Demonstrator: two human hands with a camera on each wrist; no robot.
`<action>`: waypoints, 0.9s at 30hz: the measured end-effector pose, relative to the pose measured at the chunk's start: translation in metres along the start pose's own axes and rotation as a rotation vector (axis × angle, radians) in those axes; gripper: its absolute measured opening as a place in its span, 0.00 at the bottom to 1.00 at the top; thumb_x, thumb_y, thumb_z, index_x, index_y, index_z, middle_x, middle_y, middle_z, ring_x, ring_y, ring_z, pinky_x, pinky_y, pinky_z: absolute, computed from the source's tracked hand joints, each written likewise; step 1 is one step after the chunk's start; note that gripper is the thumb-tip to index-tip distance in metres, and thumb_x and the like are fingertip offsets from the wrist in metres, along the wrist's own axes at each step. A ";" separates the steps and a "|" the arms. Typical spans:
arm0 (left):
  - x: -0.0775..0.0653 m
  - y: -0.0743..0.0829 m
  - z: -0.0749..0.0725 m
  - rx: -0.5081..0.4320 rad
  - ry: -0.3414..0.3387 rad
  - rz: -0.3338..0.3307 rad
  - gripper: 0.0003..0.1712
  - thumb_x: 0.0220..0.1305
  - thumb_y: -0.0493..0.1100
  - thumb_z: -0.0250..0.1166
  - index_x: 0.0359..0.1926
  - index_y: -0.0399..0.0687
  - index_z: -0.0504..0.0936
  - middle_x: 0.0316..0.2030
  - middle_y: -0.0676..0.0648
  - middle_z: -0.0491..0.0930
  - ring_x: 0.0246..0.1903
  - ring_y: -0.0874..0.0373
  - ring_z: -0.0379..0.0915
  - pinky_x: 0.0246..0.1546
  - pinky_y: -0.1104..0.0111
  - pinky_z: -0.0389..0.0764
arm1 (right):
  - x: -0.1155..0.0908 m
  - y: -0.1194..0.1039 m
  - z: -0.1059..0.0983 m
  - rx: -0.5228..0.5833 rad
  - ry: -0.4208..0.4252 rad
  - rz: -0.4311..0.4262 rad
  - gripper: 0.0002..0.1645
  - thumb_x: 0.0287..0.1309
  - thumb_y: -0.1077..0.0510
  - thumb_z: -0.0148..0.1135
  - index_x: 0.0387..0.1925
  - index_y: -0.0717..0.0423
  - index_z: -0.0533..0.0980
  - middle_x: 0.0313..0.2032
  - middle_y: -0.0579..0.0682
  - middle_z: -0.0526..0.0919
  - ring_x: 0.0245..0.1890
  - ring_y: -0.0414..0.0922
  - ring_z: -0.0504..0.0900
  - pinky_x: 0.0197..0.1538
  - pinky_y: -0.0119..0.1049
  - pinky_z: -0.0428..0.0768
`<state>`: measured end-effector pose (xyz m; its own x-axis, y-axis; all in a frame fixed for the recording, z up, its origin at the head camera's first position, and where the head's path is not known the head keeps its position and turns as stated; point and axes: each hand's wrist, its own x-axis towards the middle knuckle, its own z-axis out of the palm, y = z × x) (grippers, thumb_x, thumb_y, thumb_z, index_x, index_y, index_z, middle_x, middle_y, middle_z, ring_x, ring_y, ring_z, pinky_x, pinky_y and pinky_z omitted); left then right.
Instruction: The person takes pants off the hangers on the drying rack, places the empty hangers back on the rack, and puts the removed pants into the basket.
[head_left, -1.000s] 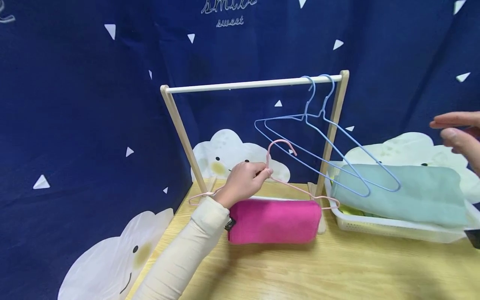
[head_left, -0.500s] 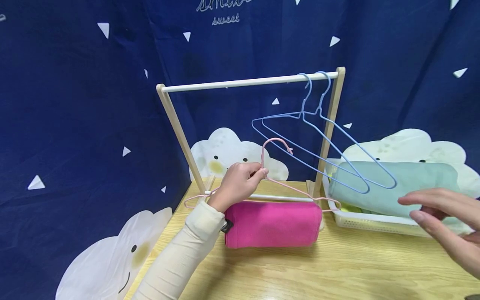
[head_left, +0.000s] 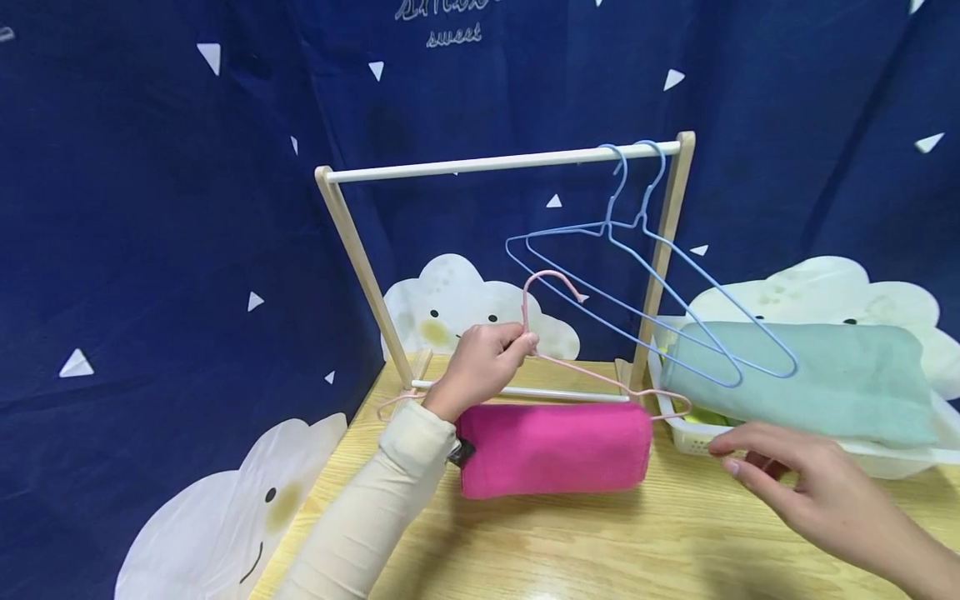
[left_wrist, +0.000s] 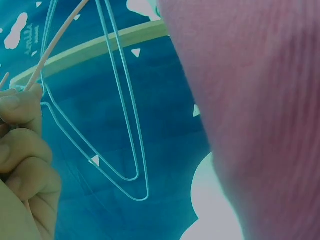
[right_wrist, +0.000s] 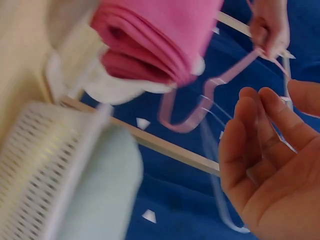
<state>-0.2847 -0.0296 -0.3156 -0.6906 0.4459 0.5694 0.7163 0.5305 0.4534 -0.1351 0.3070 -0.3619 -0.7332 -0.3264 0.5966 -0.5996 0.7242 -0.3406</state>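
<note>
My left hand [head_left: 480, 367] grips a pink clothes hanger [head_left: 585, 369] at the neck below its hook. A folded magenta cloth [head_left: 555, 450] hangs over the hanger, its layered end showing in the right wrist view. Both shoulder tips of the hanger stick out past the cloth. Lower right, my right hand [head_left: 817, 487] holds nothing; its fingers are loosely bent, to the right of the cloth and in front of the basket. In the left wrist view, the left fingers [left_wrist: 30, 165] curl at the hanger's neck, with the cloth large beside them.
A wooden rack with a white top rail [head_left: 465, 166] stands behind the hanger. Two blue hangers [head_left: 690, 312] hang at its right end. A white perforated basket [head_left: 693, 437] on the right holds a folded pale green cloth [head_left: 817, 375]. A navy patterned curtain [head_left: 187, 208] backs the wooden table [head_left: 570, 542].
My right hand has come in from the right edge, moving left and down toward the cloth. The left hand stays nearly in place, still holding the hanger with the cloth.
</note>
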 end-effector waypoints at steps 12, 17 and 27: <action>0.012 -0.019 0.008 -0.344 -0.147 -0.225 0.19 0.72 0.42 0.56 0.29 0.32 0.83 0.13 0.56 0.63 0.16 0.63 0.53 0.19 0.73 0.53 | -0.011 0.031 0.053 0.119 -0.168 0.212 0.15 0.60 0.61 0.66 0.50 0.51 0.81 0.44 0.43 0.86 0.33 0.24 0.77 0.29 0.28 0.78; 0.014 -0.025 0.012 -0.403 -0.171 -0.270 0.19 0.72 0.42 0.55 0.28 0.32 0.82 0.12 0.55 0.62 0.17 0.63 0.53 0.19 0.73 0.53 | -0.011 0.031 0.061 0.183 -0.193 0.238 0.21 0.62 0.61 0.64 0.57 0.56 0.76 0.48 0.55 0.85 0.38 0.24 0.78 0.31 0.29 0.79; 0.016 -0.020 0.015 -0.382 -0.196 -0.283 0.19 0.72 0.42 0.56 0.31 0.31 0.83 0.13 0.56 0.64 0.19 0.63 0.56 0.21 0.73 0.56 | -0.007 0.026 0.081 0.232 -0.187 0.349 0.32 0.61 0.56 0.67 0.64 0.60 0.70 0.53 0.58 0.82 0.46 0.29 0.79 0.41 0.31 0.82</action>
<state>-0.3113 -0.0219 -0.3261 -0.8424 0.4693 0.2648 0.4582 0.3654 0.8103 -0.1723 0.2788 -0.4339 -0.9367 -0.2064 0.2828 -0.3465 0.6623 -0.6643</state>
